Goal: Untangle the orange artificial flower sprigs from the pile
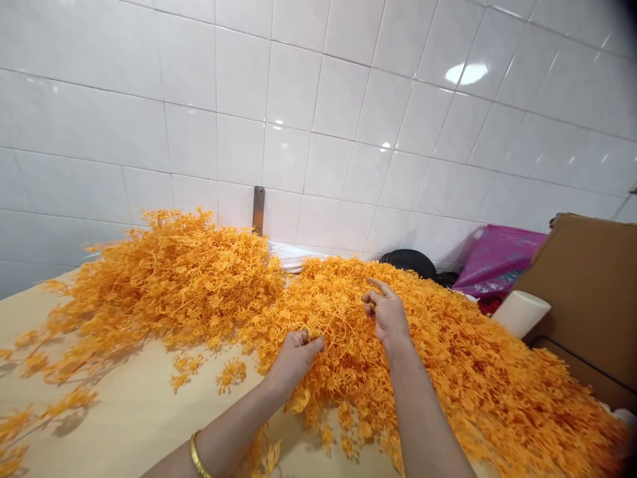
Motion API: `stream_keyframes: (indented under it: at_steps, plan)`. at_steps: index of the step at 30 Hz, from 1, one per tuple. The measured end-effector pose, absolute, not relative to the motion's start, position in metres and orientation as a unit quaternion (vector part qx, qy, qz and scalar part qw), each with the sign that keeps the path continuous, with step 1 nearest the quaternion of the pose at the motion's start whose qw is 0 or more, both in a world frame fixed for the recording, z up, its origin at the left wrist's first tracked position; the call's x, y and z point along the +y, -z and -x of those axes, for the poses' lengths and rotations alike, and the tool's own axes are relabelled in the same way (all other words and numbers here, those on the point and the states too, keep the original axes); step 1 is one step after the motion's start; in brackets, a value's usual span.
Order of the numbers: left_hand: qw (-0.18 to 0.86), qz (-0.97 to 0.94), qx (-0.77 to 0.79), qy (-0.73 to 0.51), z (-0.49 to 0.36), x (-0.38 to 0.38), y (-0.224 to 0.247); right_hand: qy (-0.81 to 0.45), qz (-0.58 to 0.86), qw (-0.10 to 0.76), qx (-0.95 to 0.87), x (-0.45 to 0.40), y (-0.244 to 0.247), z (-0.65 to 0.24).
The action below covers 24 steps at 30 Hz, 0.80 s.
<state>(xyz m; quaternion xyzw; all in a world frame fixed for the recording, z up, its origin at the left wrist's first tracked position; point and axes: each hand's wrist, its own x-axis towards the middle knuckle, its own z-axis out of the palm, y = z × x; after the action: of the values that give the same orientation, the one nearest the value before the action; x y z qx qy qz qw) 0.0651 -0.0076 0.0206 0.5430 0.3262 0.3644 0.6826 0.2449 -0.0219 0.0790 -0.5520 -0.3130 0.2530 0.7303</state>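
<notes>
1. Behind everything rises a wall of glossy white rectangular tiles [199,79], with grey joints and bright light reflections.
2. A pale, wood-coloured table [149,411] with a smooth top runs along the wall.
3. Spread over the table's middle and right is a broad heap of bright orange artificial flower sprays [472,345], its thin stems branching into dense clusters of small frilly heads.
4. At the left, against the wall, stands a taller mound of matching orange sprays [184,279], looser at its edge, with stems trailing leftward.
5. A brown cardboard piece [587,285] stands at the far right, beside a shiny purple patterned bag [502,255].
6. The right hand [391,317] is over the broad heap, index finger extended, other fingers curled; I cannot tell whether its grip is clamped on a stem.
7. The left hand [296,362] is at the heap's near edge, thumb and fingertips close together; whether this grip pinches a stem is unclear.
8. A small loose orange sprig [231,375] lies between the mounds.
9. A gold-coloured bangle [199,455] circles the left wrist.
</notes>
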Motion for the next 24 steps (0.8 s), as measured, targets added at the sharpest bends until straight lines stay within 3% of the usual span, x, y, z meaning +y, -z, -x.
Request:
stream_keyframes:
  at_steps: [8, 12, 19, 24]
  plan:
    - [0.647, -0.579, 0.335, -0.367, -0.066, -0.007, -0.022, -0.277, 0.585, 0.584, -0.489, -0.024, -0.08, -0.218]
    - [0.628, -0.607, 0.32, -0.367, -0.066, -0.007, -0.021, -0.229, 0.579, 0.623, -0.474, -0.02, -0.074, -0.217]
    - [0.624, -0.626, 0.331, -0.329, -0.064, -0.002, -0.003, -0.126, 0.554, 0.771, -0.289, -0.037, -0.088, -0.27]
    - [0.615, -0.629, 0.335, -0.338, -0.066, 0.0, -0.001, -0.187, 0.569, 0.727, -0.336, -0.026, -0.087, -0.24]
